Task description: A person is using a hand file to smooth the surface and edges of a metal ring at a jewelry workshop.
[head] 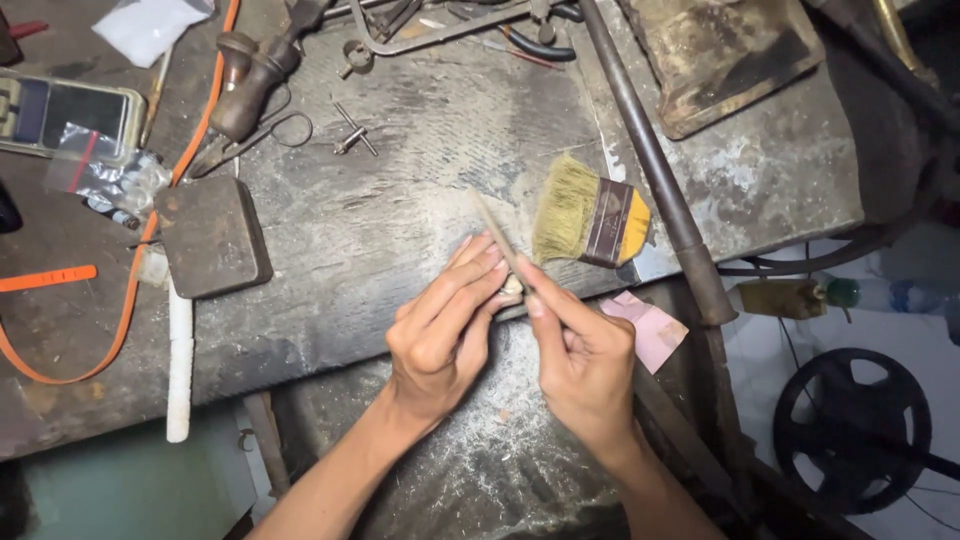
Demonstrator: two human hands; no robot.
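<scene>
A thin pale stick point(492, 228), tilted, its lower end meeting a small pale piece point(512, 286).

— What is worn on the person's arms, seen beside the paintbrush point(590, 218)?

— Nothing. Both forearms are bare right to the picture's lower edge, with no sleeve or cuff in view.

— Any ring, watch or glove?

— None shows. The left hand point(440, 335), just below and left of the brush, is ungloved, with slim fingers and short, plain nails. The right hand point(585, 360), just below the brush, is the same: bare and unadorned.
</scene>
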